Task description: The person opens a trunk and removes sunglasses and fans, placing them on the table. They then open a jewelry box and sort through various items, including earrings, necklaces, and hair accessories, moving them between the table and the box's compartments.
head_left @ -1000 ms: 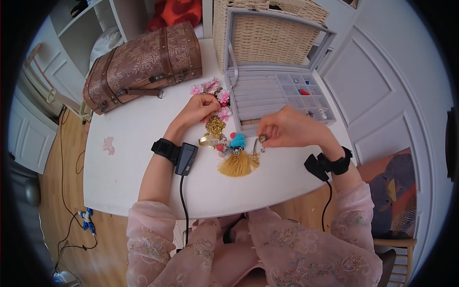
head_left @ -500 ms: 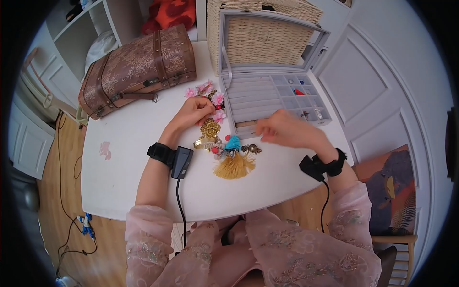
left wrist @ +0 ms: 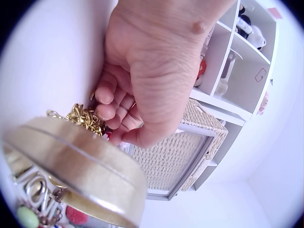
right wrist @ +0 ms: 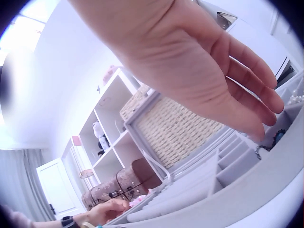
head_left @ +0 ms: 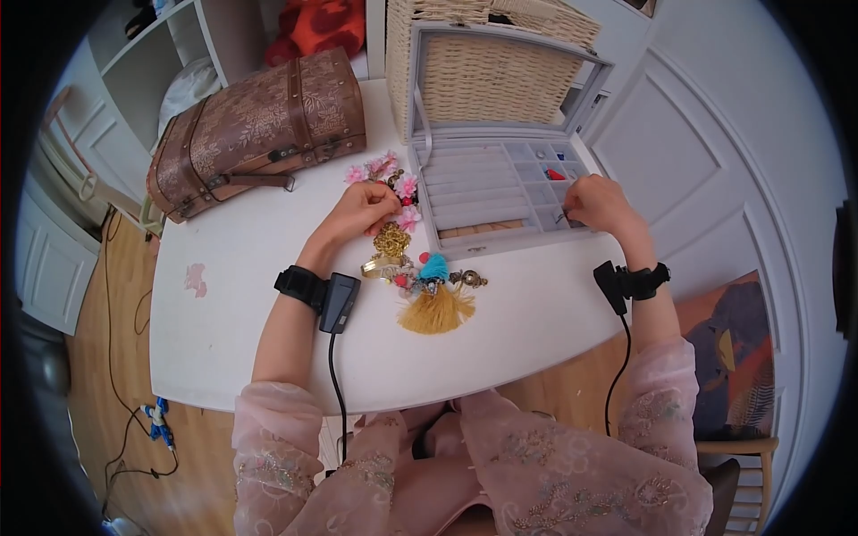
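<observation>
In the head view my right hand [head_left: 601, 204] reaches into the front right compartments of the grey jewelry box [head_left: 474, 192], fingers pointing down. The right wrist view shows its fingers bent loosely, thumb tip right at a small dark, blue-touched piece of jewelry [right wrist: 278, 137]. My left hand [head_left: 362, 210] rests on the table, fingers loosely curled, fingertips beside a string of pink flowers [head_left: 407, 186]. Close below it lie a heap of gold chain [head_left: 391, 238] and a gold bangle [left wrist: 80, 166]. A turquoise tassel [head_left: 434, 266], a yellow tassel [head_left: 435, 311] and a bronze-coloured piece [head_left: 471, 279] lie nearby.
The box's windowed lid [head_left: 500, 76] stands raised against a wicker basket [head_left: 554, 27]. A brown patterned case [head_left: 259, 134] sits at the back left of the white table [head_left: 250, 277]. A small red piece [head_left: 555, 174] lies in one compartment. A cable hangs from each wrist camera.
My right hand has set the bronze-coloured piece beside the tassels, let go of it, and moved right and back to the box's compartments. The left hand has stayed beside the flowers.
</observation>
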